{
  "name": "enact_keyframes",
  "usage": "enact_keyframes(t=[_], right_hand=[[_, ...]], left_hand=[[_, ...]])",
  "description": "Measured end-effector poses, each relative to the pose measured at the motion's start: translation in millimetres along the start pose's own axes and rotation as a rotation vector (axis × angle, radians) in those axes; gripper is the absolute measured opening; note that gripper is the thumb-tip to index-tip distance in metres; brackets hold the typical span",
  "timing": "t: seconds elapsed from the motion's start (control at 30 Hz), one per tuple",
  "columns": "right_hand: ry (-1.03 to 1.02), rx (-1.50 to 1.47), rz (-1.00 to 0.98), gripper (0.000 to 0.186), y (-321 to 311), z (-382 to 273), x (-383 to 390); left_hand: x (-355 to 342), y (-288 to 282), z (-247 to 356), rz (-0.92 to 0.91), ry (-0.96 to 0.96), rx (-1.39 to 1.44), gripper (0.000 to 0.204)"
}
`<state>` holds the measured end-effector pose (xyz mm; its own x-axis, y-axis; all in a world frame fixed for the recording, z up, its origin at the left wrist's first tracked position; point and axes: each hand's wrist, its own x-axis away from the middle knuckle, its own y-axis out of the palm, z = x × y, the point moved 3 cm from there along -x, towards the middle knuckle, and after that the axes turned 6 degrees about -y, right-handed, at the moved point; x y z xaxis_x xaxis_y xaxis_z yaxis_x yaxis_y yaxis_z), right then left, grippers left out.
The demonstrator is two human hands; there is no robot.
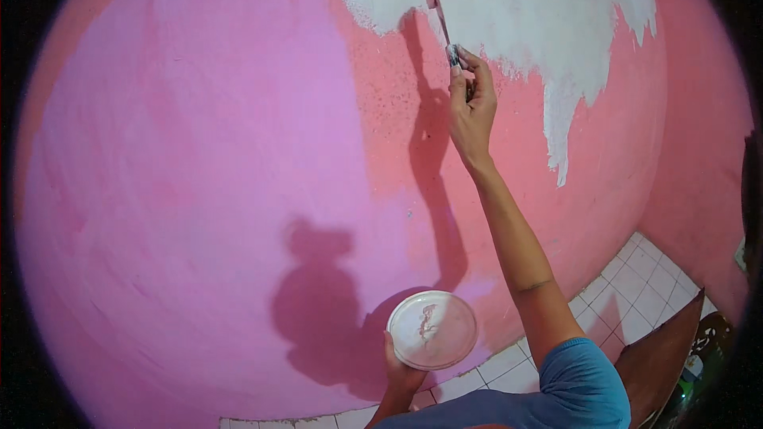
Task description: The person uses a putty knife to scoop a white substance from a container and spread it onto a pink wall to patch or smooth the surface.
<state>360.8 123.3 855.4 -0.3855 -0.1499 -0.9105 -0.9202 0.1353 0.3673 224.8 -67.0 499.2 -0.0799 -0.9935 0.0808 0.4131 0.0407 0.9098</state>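
My right hand (473, 99) is raised to the wall, fingers closed round the dark handle of a putty knife (441, 20). The blade points up, with a whitish smear near its tip, over the white-coated patch (509, 4). Whether the blade touches the wall, I cannot tell. Low in front of me, my left hand (404, 369) grips a round white plate or lid (453, 334) by its left edge. A small ridged dab of whitish paste (427, 326) lies on it. Part of the left hand is hidden beneath the plate.
The wall is purple-pink (199, 151) on the left and coral pink (588, 214) on the right, with a ragged lower border to the white coat. White floor tiles (628, 294) run along its foot. A brown panel-like object (664, 357) stands at the lower right.
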Motion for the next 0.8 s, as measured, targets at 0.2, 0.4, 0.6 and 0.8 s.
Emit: enact_keyframes(t=[0.2, 0.4, 0.6, 0.8], right_hand=[[-0.268, 0.37, 0.024, 0.027, 55, 45, 29], [-0.272, 0.543, 0.008, 0.03, 111, 90, 73], [-0.217, 0.655, 0.004, 0.023, 158, 104, 139], [-0.206, 0.587, 0.056, 0.022, 192, 82, 188]], left_hand=[[-14, -37, 47, 0.035, -0.048, 0.003, 0.067], [-46, -76, 101, 0.099, -0.167, -0.034, 0.067], [-72, -127, 178, -0.023, -0.248, -0.009, 0.067], [-73, -151, 279, -0.027, -0.325, -0.095, 0.067]])
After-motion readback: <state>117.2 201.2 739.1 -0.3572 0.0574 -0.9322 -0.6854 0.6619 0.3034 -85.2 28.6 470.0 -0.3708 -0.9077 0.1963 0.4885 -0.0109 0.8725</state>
